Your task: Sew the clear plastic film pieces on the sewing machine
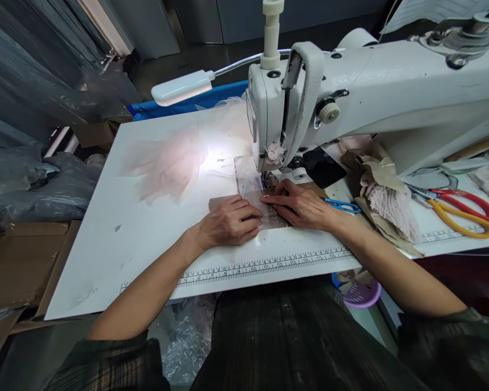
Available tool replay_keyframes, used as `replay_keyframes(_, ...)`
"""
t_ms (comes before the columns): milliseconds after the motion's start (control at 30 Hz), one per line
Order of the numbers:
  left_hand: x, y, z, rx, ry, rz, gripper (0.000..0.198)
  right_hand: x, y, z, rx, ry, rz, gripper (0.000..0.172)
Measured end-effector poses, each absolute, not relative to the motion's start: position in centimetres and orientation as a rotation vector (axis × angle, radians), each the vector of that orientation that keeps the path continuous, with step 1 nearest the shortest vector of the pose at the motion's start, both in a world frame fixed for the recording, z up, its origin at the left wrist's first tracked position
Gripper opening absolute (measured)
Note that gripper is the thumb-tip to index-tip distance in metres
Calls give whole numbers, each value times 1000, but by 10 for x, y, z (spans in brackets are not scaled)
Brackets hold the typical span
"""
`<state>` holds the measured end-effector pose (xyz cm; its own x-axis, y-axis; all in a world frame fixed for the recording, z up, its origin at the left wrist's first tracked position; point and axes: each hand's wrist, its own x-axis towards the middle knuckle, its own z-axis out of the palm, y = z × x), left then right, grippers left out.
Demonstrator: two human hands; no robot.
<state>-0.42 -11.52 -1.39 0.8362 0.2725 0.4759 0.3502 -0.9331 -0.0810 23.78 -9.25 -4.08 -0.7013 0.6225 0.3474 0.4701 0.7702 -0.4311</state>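
A piece of thin, see-through pale fabric (pixel 250 190) lies under the needle area of a white sewing machine (pixel 269 108). My left hand (pixel 233 220) is closed on the fabric's near left side, fingers curled together and pressing it to the bed. From the right, my right hand (pixel 299 205) pinches the fabric's edge just in front of the presser foot (pixel 268 180); its fingertips partly hide the grip. Beneath both hands is the metal machine plate (pixel 283 220). Sheer pink tulle (pixel 175 163) is heaped on the table to the left.
A lit lamp (pixel 183 88) hangs over the white table (pixel 146 250), which has a printed ruler along its front edge. Blue thread snips (pixel 342 205), orange-and-red scissors (pixel 460 212) and ruffled lace (pixel 391 206) lie at right. A purple basket (pixel 362 296) stands below.
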Motion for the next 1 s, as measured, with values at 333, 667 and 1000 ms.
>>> replay_keyframes(333, -5, -115, -15, -2884, -508, -703, 19, 242, -93, -35, -789, -2455, 582, 37)
replay_keyframes(667, -5, -114, -14, -2899, -539, -687, 16, 243, -113, -22, -786, -2579, 580, 41)
replay_keyframes(1000, -9, -95, -5, -2891, -746, -830, 14, 241, -115, -30, -813, -2582, 455, 40)
